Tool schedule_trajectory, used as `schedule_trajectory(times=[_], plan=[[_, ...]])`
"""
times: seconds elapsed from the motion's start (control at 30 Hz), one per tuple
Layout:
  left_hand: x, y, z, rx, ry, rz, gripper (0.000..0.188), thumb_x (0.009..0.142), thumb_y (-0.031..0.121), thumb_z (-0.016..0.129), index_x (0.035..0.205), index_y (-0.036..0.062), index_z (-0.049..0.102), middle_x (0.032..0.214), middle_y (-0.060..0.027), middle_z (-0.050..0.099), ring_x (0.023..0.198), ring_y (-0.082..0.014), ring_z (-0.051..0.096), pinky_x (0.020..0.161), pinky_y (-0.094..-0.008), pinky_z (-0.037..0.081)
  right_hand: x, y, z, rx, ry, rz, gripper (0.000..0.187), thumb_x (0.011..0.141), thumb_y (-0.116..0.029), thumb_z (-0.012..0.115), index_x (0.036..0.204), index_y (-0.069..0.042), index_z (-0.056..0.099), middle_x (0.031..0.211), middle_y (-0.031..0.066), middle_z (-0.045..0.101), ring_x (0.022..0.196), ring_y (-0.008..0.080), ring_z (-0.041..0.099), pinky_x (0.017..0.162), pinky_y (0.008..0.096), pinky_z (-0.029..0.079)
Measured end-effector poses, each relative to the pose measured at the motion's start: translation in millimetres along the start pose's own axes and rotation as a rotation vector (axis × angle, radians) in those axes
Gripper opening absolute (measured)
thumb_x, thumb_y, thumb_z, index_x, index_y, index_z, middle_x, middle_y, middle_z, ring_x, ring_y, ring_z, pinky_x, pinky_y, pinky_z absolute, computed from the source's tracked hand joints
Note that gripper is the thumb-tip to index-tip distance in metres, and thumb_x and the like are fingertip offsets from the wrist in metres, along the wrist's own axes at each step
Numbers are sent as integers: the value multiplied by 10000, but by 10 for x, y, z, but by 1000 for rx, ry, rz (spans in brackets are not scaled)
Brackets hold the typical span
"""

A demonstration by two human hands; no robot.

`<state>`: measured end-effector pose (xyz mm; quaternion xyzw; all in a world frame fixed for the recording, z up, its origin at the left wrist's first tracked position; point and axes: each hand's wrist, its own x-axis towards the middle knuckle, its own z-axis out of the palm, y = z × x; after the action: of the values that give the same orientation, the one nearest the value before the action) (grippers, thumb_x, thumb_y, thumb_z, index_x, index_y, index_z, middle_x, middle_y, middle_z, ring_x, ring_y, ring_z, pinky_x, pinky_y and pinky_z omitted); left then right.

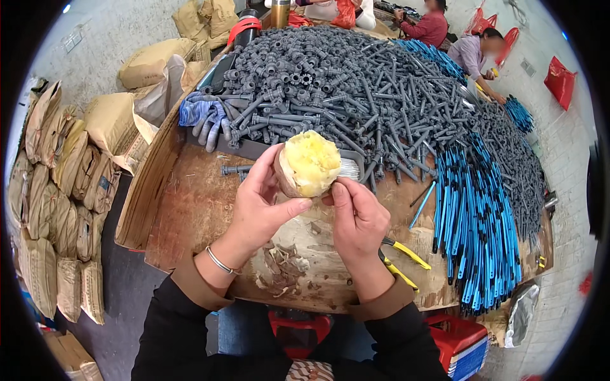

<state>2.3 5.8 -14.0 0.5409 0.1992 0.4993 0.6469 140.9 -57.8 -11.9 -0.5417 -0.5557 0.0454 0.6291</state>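
We clamped both hands, left hand (259, 202) and right hand (357, 219), on the half-peeled sweet potato (309, 165); its soft flesh risked crumbling onto the workbench (190, 209).

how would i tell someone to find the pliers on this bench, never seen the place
Start at the wooden bench, at the near edge by the person. Just right of the right hand, under its wrist, lie the pliers. Their yellow handles set them apart from the blue rods to the right and the grey parts heaped behind.
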Motion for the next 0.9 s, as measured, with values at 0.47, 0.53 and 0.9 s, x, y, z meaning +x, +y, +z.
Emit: schedule_trajectory(times=[0.47,0.53,0.9], plan=[[-4,42,0,189,-27,85,831,710,-24,726,1376,-62,230,1326,-154,427,1188,-204,469,1006,-326,388,7,18,13,22,-32,7,133,878,-38,582,944,58,644,795,117,668,669,141,650,606,238,507],[-14,46,16,190,-24,89,826,712,-26,723,1375,-61,232,1324,-152,429,1188,-203,470,1006,-326,388,4,33,24,56,-23,10,130,876,-33,582,944,59,644,789,114,669,665,140,649,606,238,506],[-5,23,21,218,-69,142,800,713,-43,714,1364,-52,249,1299,-130,451,1184,-191,475,1000,-321,396,21,30,-6,-22,-29,-11,103,858,-12,591,895,65,649,763,105,670,641,133,643,585,234,500]])
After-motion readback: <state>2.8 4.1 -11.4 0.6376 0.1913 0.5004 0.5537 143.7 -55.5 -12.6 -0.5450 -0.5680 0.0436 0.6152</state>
